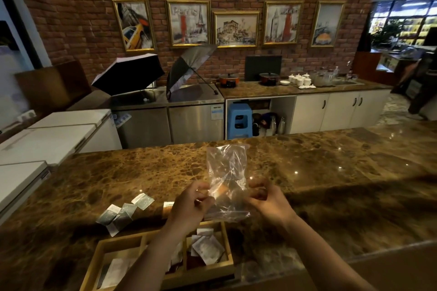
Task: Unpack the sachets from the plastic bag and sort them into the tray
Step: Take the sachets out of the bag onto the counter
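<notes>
A clear plastic bag (227, 172) is held upright above the brown marble counter, between both hands. My left hand (189, 208) pinches its lower left edge and my right hand (269, 203) pinches its lower right edge. Something small and orange shows through the bag near my fingers. Below my arms a wooden tray (228, 241) with compartments holds white sachets (207, 247) in the right section and flat packets in the left one. Several silver-white sachets (123, 214) lie loose on the counter to the left of the tray.
The marble counter (331, 172) stretches wide to the right and ahead. One more sachet (168, 205) lies just behind my left hand. White chest freezers (47, 139) stand at the left. Beyond the counter are steel units, open umbrellas and a back counter with pots and cups.
</notes>
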### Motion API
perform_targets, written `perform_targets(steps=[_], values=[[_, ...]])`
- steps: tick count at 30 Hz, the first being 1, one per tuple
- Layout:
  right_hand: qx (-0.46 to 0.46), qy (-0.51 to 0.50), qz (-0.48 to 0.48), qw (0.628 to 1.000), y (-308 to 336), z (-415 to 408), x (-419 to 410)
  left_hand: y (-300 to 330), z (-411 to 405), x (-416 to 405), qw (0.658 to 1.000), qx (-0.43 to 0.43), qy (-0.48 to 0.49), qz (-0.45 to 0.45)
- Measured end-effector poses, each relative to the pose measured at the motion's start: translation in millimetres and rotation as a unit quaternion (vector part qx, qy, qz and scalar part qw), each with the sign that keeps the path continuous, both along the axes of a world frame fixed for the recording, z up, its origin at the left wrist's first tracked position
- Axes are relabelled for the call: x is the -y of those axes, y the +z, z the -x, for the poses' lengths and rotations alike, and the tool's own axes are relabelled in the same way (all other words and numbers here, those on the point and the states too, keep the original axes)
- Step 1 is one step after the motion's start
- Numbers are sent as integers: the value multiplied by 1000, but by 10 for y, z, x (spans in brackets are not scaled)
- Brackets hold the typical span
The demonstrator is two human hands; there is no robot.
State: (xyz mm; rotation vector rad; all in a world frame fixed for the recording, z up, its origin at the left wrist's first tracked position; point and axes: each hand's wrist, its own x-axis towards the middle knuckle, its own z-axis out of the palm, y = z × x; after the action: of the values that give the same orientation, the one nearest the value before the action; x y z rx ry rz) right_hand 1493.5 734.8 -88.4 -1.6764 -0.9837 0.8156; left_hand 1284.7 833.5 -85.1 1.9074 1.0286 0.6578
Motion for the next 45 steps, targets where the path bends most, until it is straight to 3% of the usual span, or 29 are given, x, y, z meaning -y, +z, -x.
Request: perform_targets(steps=[7, 20, 23, 29, 35, 40, 45], values=[[-10, -125, 43, 991, -242, -466, 144, -49, -280, 113, 1000, 9, -10, 17], [-18, -241, 155, 958, -782, -1120, 584, -237, -240, 3, 1000, -26, 12, 11], [90, -250, 181, 947, -867, -1128, 689, -267, -136, -22, 999, -39, 22, 17], [199, -227, 187, 935, -745, -895, 710, -314, 204, -40, 996, -67, 55, 27], [237, -189, 166, 938, -517, -585, 520, -322, 689, -33, 991, -81, 109, -17], [261, -137, 96, 951, -523, -100, 273, -309, 1249, -58, 987, -53, 153, 19], [243, -54, 68, 966, -522, 439, -18, -401, 1814, -96, 976, -113, 185, 0]])
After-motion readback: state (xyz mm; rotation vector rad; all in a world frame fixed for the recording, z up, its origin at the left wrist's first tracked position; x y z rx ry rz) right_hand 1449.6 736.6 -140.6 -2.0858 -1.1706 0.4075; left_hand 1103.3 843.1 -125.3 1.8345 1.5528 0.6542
